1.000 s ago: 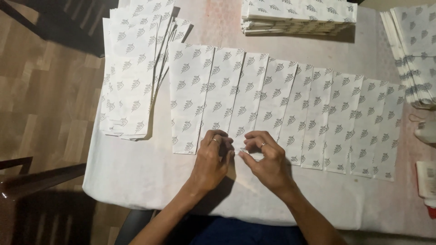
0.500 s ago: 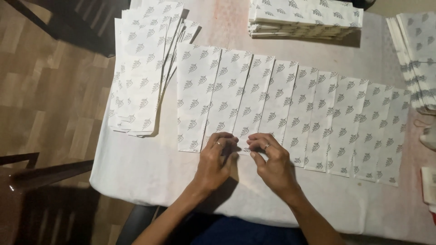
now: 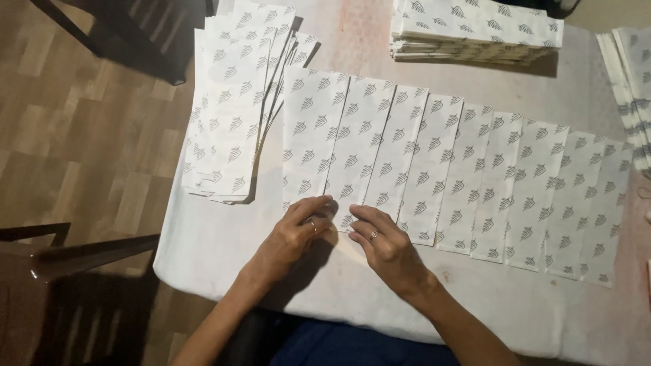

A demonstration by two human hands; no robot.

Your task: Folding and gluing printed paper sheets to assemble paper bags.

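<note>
While both hands work at the near edge, the counter (image 3: 224,251) lies spread under a pale cloth, and across its middle runs a row of paper sheets (image 3: 475,176), white with a repeating grey leaf-like print, each long and narrow, laid side by side and overlapping like shingles from the left part of the counter toward its right edge. Next in size, a loose heap of the same printed sheets (image 3: 230,115) sits at the far left corner, fanned and slightly askew, its right side touching the row's first sheet. A squared stack of sheets (image 3: 475,30) rests at the far edge, well apart from the hands, and another pile (image 3: 630,88) lies at the right edge, partly out of view. A dark wooden chair (image 3: 61,271) stands on the floor off the left edge. Down to the small stuff: the left hand (image 3: 295,234) and the right hand (image 3: 383,244) meet at the near end of the row's second sheet (image 3: 359,156), fingertips pressed on its lower edge, pinching the paper; each hand wears a ring.
</note>
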